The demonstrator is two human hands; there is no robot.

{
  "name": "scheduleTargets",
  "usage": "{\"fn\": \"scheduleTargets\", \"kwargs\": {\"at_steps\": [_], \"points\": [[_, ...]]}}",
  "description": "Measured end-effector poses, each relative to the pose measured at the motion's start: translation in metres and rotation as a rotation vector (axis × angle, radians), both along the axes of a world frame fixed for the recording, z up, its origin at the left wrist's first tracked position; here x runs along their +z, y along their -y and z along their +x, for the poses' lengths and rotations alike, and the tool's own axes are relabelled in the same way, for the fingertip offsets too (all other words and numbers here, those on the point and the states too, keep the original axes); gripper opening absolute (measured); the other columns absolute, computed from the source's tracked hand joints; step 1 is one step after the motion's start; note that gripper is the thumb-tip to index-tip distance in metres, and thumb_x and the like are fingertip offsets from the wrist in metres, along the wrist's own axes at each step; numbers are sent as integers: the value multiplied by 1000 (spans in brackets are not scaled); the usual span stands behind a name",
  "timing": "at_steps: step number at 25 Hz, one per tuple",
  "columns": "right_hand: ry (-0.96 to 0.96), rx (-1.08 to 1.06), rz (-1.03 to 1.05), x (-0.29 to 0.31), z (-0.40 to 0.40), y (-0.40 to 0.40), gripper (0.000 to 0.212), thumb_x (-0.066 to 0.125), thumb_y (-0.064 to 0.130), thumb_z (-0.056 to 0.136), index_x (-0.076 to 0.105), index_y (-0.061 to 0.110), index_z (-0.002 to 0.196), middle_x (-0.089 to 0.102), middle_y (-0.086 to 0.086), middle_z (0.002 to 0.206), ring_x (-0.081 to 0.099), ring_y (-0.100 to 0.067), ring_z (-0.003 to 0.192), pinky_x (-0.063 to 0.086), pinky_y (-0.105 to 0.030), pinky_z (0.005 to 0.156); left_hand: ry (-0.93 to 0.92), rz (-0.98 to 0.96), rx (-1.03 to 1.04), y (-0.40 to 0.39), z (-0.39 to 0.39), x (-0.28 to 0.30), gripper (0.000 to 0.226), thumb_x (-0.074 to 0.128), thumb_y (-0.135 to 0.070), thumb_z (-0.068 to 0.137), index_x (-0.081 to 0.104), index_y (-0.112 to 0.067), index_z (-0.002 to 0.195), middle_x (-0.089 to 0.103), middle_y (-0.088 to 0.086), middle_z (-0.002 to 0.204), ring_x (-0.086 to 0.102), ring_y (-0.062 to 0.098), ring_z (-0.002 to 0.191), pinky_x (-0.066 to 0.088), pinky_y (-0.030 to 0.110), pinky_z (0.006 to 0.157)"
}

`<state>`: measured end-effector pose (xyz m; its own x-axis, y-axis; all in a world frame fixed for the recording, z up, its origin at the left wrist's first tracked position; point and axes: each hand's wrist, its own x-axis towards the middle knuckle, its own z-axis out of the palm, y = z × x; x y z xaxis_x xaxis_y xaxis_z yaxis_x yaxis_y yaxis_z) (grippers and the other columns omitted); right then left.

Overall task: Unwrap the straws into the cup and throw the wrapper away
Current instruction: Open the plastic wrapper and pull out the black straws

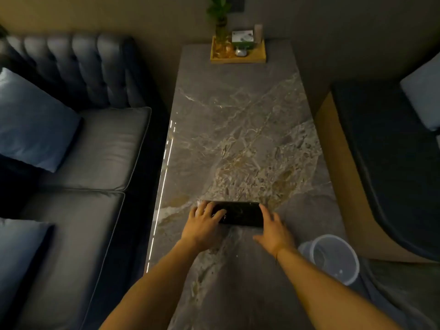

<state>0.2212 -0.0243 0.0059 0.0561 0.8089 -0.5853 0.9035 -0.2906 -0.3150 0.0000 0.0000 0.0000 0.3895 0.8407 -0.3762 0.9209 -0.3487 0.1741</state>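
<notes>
My left hand (204, 219) lies with its fingers spread flat on the left end of a flat black glossy rectangular slab (240, 214), pressing down on it rather than closing around it. Something pale shows just past my fingertips at the slab's far left corner, too blurred for me to tell what it is. My right hand (273, 231) is open too, its fingertips touching the slab's right edge and its palm hovering just above the tabletop, gripping nothing. The slab lies flat, crosswise on the grey marble-patterned table (250, 129), near my end of it.

Just right of my right wrist, beside the table's edge and lower down, stands a translucent white plastic waste bin (333, 260), its mouth open towards me. I cannot make out any straws, wrapper or cup here.

At the table's far end sits a shallow wooden tray (238, 58) holding a green plant in a glass vase (221, 22), a small white and green box (242, 39) and some small items I cannot identify. A dark leather sofa (95, 148) with a blue cushion (35, 122) runs along my left.
</notes>
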Motion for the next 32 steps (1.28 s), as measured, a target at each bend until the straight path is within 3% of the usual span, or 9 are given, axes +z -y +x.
{"fn": "scheduleTargets", "kwargs": {"at_steps": [4,10,14,19,24,27,30,32], "points": [[-194,-252,12,-14,-6,-19,93,75,27,79,16,32,151,35,-12,148,49,-37,125,49,-51,97,-20,17,-47,-12,10,-18,71,55,-43,81,26,-32,145,29,11,153,24,37,142,20,55,115],[-437,-563,6,-34,-6,-30,82,81,12,72,40,23,142,51,-13,138,53,-33,122,49,-43,98,-25,50,-20,-15,13,-37,64,60,-36,81,31,-31,139,42,10,144,37,35,134,30,54,110],[-637,-887,-146,-27,-10,-33,48,72,16,81,54,25,125,61,-7,117,58,-23,92,50,-33,60,-36,104,-29,-10,14,-34,61,60,-43,78,40,-26,133,51,11,133,47,36,125,36,54,105],[-869,-1088,-317,-7,-18,-17,25,65,12,85,58,26,104,61,-7,86,54,-18,62,50,-27,48,-12,195,-70,6,25,-15,69,50,-66,71,47,-18,120,59,7,119,54,31,116,37,54,103],[-1000,-1053,-380,36,-18,6,7,68,17,84,62,20,87,59,-7,70,53,-17,57,52,-23,41,163,241,-30,38,37,9,45,47,-60,83,47,-27,113,65,-1,102,64,25,95,44,42,90],[-1055,-993,-335,64,-12,24,21,65,37,87,65,17,89,60,-7,71,54,-17,59,49,-27,47,342,156,76,54,36,26,40,41,-57,88,45,-31,118,68,0,105,65,25,91,46,36,76],[-1034,-789,-130,87,-2,45,31,62,49,85,67,23,102,58,1,74,50,-10,58,43,-24,52,624,-78,326,68,39,49,27,51,-50,90,50,-32,110,71,0,91,66,20,79,51,37,68],[-990,-639,-22,96,2,67,40,66,51,79,65,28,112,63,6,90,58,-7,76,46,-23,63,913,-314,492,80,45,64,23,57,-39,93,59,-30,113,73,-4,100,69,12,90,55,33,81]]}}
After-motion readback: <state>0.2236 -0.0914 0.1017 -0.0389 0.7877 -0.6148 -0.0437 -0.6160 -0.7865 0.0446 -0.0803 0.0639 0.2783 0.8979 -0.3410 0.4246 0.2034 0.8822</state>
